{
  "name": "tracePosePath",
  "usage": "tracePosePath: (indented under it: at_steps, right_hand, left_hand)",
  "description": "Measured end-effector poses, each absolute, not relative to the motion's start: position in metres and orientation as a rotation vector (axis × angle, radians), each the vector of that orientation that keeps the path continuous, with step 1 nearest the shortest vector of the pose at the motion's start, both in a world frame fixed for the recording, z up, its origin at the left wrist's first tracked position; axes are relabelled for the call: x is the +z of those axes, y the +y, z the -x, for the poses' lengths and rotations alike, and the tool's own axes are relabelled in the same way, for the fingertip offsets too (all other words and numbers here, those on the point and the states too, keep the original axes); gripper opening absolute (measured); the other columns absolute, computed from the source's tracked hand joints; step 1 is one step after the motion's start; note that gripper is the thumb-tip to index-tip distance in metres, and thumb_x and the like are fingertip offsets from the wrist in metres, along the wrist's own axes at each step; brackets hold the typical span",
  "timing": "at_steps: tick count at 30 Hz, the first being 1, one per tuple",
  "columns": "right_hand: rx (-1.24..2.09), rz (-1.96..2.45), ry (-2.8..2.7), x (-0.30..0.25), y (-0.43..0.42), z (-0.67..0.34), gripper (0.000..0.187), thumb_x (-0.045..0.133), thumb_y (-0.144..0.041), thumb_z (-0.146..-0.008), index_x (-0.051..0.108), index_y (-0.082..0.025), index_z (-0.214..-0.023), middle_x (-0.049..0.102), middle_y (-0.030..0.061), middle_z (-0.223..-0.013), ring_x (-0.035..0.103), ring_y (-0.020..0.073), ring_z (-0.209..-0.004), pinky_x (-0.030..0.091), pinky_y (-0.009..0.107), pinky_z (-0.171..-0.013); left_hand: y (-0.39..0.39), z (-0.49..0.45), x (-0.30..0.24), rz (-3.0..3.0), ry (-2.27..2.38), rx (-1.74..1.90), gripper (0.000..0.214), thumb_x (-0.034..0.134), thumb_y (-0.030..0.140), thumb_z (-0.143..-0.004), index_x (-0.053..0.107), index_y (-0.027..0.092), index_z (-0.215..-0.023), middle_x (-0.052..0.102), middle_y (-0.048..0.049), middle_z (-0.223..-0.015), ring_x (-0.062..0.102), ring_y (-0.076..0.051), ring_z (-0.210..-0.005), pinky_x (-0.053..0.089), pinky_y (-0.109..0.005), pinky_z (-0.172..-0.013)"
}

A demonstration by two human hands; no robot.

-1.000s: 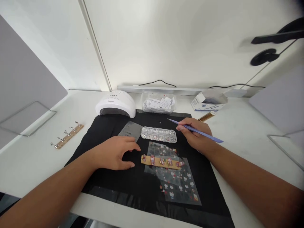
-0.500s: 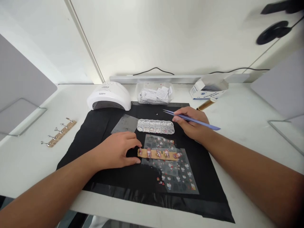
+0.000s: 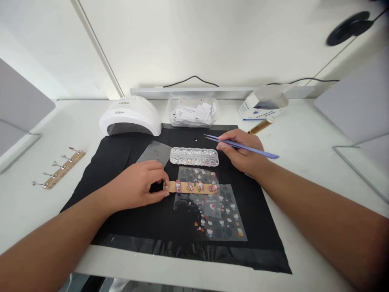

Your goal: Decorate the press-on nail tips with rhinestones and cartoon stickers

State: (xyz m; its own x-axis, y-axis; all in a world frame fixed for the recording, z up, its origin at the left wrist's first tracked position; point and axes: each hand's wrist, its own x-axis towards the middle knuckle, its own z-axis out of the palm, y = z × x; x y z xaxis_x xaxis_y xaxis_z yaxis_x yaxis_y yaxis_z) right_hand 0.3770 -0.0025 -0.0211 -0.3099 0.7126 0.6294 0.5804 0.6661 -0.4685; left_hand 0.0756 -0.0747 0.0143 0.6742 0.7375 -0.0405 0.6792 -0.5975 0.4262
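Observation:
My left hand point(image 3: 136, 184) pinches the left end of a tan strip point(image 3: 184, 187) between thumb and fingers. Several decorated false nails point(image 3: 190, 186) stand in a row along that strip, which lies over clear sticker sheets point(image 3: 226, 223) printed with small white-and-red cartoon figures. In my right hand point(image 3: 243, 148) is a pair of purple tweezers point(image 3: 253, 151), tips pointing left above the black mat. Below the tips sits a clear compartment box point(image 3: 194, 157) of rhinestones. A tiny shiny piece point(image 3: 196, 140) rests on the mat near the tweezer tips.
A white nail lamp point(image 3: 130, 117) stands at the back left. Behind the mat point(image 3: 127, 227) are a tub of paper packets point(image 3: 193, 113), an open carton point(image 3: 264, 103) and a gold tube point(image 3: 260, 126). Another strip with metal stands point(image 3: 62, 170) lies far left.
The view has shifted a little. My left hand has closed on the strip's end and the strip sits slightly further left over the sheets. My right hand still holds the tweezers.

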Motion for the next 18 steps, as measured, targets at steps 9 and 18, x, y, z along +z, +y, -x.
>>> tracePosePath:
  at_steps: [9,18]
  right_hand:
    - [0.219,0.991,-2.015,-0.020,-0.002,-0.376,0.007,0.059,-0.026,-0.083,0.065,-0.023,-0.086,0.068,-0.0015,-0.064,0.063,0.0153,-0.054,0.048,0.027,-0.053]
    - [0.213,0.991,-2.028,-0.020,-0.003,-0.377,0.009,0.058,-0.027,-0.085,0.065,-0.022,-0.087,0.069,-0.0011,-0.066,0.064,0.0151,-0.055,0.049,0.026,-0.054]
  left_hand:
    - [-0.063,-0.053,0.015,-2.433,1.210,0.166,0.018,0.059,0.038,-0.087,0.064,0.022,-0.093,0.057,-0.0008,-0.086,0.055,-0.015,-0.079,0.042,-0.027,-0.069]
    - [-0.062,-0.052,0.017,-2.414,1.238,0.125,0.018,0.059,0.038,-0.087,0.063,0.021,-0.090,0.058,-0.0011,-0.087,0.056,-0.015,-0.079,0.042,-0.028,-0.069]
